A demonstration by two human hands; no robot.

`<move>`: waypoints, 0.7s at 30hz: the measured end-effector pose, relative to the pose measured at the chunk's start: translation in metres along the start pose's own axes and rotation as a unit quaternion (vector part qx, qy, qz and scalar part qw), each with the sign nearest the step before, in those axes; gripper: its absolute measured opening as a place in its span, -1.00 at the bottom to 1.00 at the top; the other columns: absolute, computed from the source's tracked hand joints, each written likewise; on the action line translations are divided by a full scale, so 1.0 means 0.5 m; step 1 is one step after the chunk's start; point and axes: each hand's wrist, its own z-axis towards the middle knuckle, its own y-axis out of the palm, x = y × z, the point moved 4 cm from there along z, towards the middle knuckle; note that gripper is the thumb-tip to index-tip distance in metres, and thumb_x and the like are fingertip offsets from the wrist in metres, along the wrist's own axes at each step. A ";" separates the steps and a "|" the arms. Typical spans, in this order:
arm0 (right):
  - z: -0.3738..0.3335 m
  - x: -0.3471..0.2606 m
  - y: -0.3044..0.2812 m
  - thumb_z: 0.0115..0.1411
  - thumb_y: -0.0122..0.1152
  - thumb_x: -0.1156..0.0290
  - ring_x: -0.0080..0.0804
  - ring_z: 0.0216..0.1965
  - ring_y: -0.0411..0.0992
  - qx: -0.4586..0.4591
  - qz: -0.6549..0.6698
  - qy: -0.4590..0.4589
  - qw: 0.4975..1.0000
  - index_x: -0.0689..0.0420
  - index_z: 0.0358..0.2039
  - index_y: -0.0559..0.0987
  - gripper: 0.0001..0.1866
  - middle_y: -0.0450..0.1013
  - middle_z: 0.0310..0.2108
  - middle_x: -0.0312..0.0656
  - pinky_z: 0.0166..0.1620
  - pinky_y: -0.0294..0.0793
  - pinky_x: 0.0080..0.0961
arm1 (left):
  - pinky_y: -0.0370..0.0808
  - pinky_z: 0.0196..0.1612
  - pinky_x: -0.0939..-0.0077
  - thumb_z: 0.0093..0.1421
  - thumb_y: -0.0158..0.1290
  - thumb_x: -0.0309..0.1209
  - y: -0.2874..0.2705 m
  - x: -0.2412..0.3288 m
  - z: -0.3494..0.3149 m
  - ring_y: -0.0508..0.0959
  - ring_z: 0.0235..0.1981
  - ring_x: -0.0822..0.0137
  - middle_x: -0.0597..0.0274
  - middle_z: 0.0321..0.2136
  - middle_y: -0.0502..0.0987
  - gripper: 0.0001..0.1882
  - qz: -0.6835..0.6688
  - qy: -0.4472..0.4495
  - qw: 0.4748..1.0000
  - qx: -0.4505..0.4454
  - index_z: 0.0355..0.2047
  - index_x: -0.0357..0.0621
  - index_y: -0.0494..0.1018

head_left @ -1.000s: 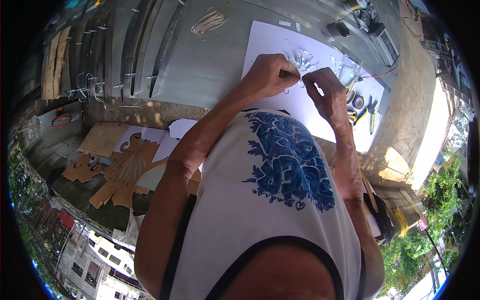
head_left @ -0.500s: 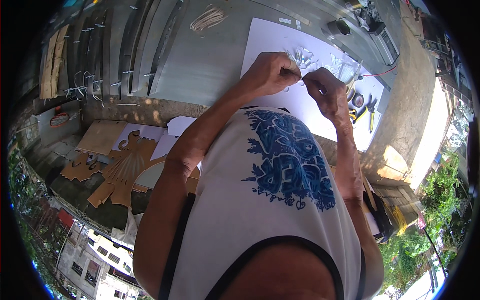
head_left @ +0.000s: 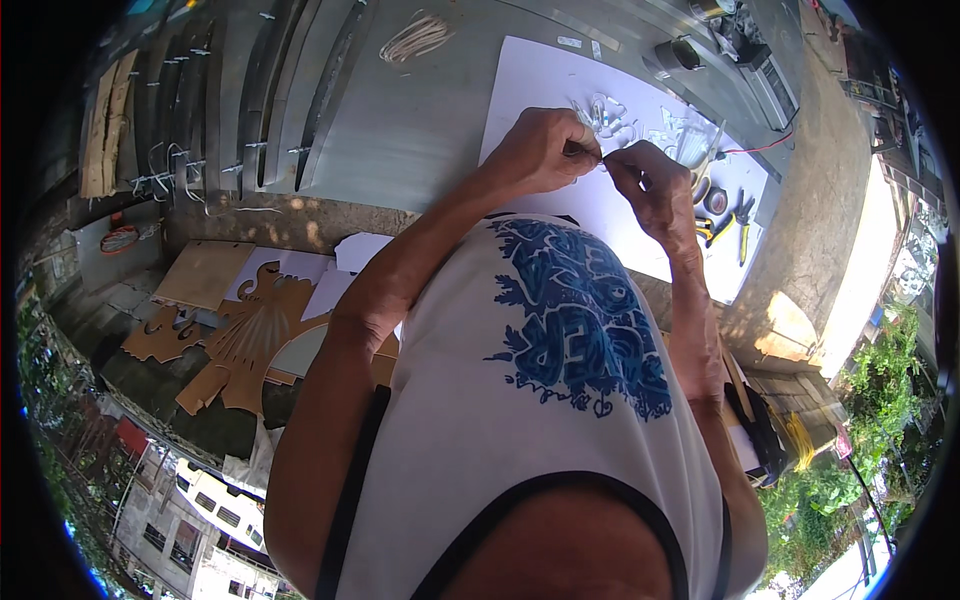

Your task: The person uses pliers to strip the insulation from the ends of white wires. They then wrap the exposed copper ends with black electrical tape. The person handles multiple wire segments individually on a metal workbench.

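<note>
Above the white sheet (head_left: 520, 85) on the table, my left hand (head_left: 550, 148) and my right hand (head_left: 655, 190) meet fingertip to fingertip. Both are closed in a pinch. Whatever lies between the fingertips is too small to name. Just beyond the hands are several small clear and white pieces (head_left: 606, 112), scattered on the sheet. Close to my right hand lie scissors (head_left: 702, 190), a dark roll of tape (head_left: 716, 201) and pliers with yellow-and-black handles (head_left: 743, 230).
A coil of pale cord (head_left: 416, 37) rests on the grey table (head_left: 430, 120). Dark curved strips (head_left: 268, 95) line its left side. A dark cup (head_left: 680, 55) and a grey box-shaped device (head_left: 768, 85) stand at the far right. Brown cut-out panels (head_left: 255, 325) lie lower left.
My left hand has dipped very slightly, and the fingertips of both hands still meet. Everything on the table stays where it was.
</note>
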 end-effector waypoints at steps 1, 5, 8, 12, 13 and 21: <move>0.000 0.001 0.001 0.18 0.27 0.59 -0.39 -0.48 0.49 -0.003 0.000 0.000 1.000 0.24 -0.27 0.65 -0.89 0.55 -0.38 -0.14 -0.39 0.48 -0.45 | 0.50 -0.28 0.33 0.06 0.27 -0.39 0.000 -0.001 0.000 0.61 -0.41 0.16 0.09 -0.44 0.59 -0.81 -0.003 0.000 1.000 0.001 -0.29 -0.12 0.69; -0.001 0.006 0.005 0.20 0.22 0.58 -0.35 -0.48 0.50 -0.005 0.013 0.014 1.000 0.25 -0.27 0.62 -0.90 0.54 -0.38 -0.12 -0.39 0.49 -0.42 | 0.50 -0.28 0.34 0.06 0.27 -0.39 0.000 -0.002 0.000 0.61 -0.40 0.17 0.09 -0.44 0.59 -0.81 -0.011 -0.006 1.000 -0.001 -0.29 -0.12 0.69; -0.005 0.015 0.014 0.23 0.16 0.55 -0.29 -0.46 0.51 -0.006 0.029 0.013 0.999 0.26 -0.26 0.57 -0.91 0.54 -0.38 -0.08 -0.37 0.49 -0.37 | 0.50 -0.28 0.35 0.06 0.27 -0.41 0.002 -0.007 0.000 0.61 -0.39 0.18 0.11 -0.44 0.59 -0.81 -0.018 0.004 1.000 -0.002 -0.28 -0.12 0.69; -0.011 0.029 0.022 0.26 0.11 0.50 -0.20 -0.46 0.52 0.003 0.043 0.006 0.999 0.27 -0.26 0.50 -0.90 0.53 -0.38 -0.03 -0.34 0.51 -0.30 | 0.49 -0.30 0.39 0.07 0.29 -0.43 0.004 -0.005 -0.001 0.60 -0.41 0.24 0.14 -0.44 0.59 -0.81 -0.007 0.037 0.999 0.001 -0.27 -0.13 0.70; -0.011 0.031 0.023 0.26 0.11 0.49 -0.18 -0.46 0.52 0.003 0.051 0.013 0.999 0.27 -0.26 0.48 -0.89 0.53 -0.38 -0.03 -0.34 0.51 -0.28 | 0.49 -0.30 0.40 0.07 0.29 -0.43 0.003 -0.004 -0.001 0.59 -0.42 0.25 0.15 -0.44 0.59 -0.81 -0.004 0.028 1.000 -0.005 -0.27 -0.13 0.70; -0.018 0.023 0.031 0.26 0.13 0.49 -0.22 -0.47 0.52 0.035 0.057 0.031 0.997 0.28 -0.28 0.49 -0.89 0.49 -0.46 -0.06 -0.36 0.49 -0.36 | 0.45 -0.36 0.42 0.07 0.33 -0.43 0.010 0.004 -0.004 0.55 -0.47 0.31 0.20 -0.46 0.55 -0.80 -0.051 0.032 0.998 0.013 -0.26 -0.13 0.70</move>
